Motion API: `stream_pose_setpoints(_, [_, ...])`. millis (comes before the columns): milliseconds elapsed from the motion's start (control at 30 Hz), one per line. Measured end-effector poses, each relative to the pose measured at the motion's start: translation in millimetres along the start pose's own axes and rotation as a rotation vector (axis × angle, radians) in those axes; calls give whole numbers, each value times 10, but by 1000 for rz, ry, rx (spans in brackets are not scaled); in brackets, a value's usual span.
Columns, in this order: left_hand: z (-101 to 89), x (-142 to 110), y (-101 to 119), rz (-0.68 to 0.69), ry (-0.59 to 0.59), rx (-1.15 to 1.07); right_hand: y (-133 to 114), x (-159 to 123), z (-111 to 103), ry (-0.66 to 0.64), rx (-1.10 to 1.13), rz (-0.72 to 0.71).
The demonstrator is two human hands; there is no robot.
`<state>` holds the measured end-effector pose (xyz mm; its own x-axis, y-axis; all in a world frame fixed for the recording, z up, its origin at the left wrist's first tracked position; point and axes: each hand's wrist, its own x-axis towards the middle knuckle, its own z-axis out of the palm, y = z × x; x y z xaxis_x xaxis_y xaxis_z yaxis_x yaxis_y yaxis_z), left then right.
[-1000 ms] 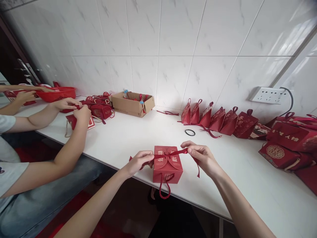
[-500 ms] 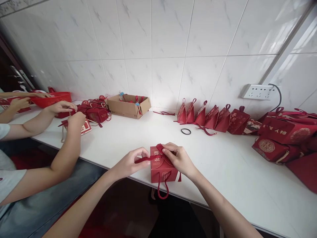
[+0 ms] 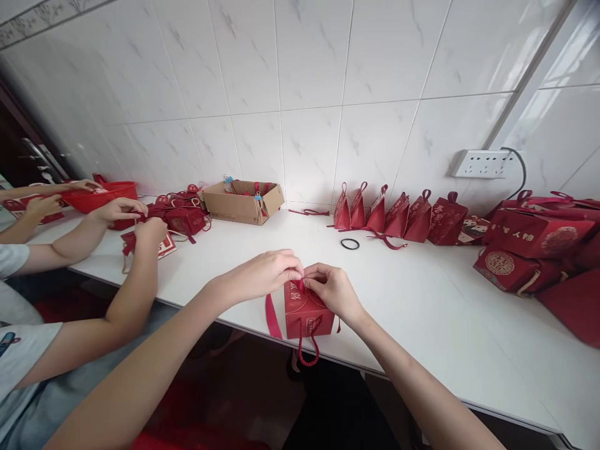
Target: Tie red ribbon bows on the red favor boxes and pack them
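Red box (image 3: 298,307) beneath left hand (image 3: 279,272) and right hand (image 3: 330,289), fingertips of both pinching ribbon (image 3: 272,317).

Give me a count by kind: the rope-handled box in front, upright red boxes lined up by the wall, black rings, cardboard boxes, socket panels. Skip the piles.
Rope-handled red gift box: 1
Upright looped gift boxes: 6
Black ring: 1
Cardboard box: 1
Socket panel: 1
Total: 10
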<state>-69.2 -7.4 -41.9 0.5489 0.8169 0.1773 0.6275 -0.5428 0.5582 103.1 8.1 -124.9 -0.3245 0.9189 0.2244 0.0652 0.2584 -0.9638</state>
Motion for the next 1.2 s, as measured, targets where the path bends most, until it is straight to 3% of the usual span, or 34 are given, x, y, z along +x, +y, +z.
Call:
stream_pose_setpoints(133, [17, 153, -55, 30, 58, 32, 15, -8, 4, -5, 2, -39])
stream_pose_setpoints(300, [144, 159, -309, -219, 109, -184, 56, -14, 11, 18, 126, -2])
stream_pose_setpoints(533, [435, 175, -564, -150, 275, -353, 86, -3, 21, 12, 180, -16])
stream_pose_setpoints(767, [549, 0, -493, -112, 289, -255, 81, -22, 31, 70, 198, -37])
stream_pose_setpoints(967, [549, -141, -417, -142, 206, -357, 13, -46, 16, 151, -27, -84])
stream_pose_setpoints(1200, [623, -96, -404, -228, 209, -454, -75, -84, -52, 106, -227, -180])
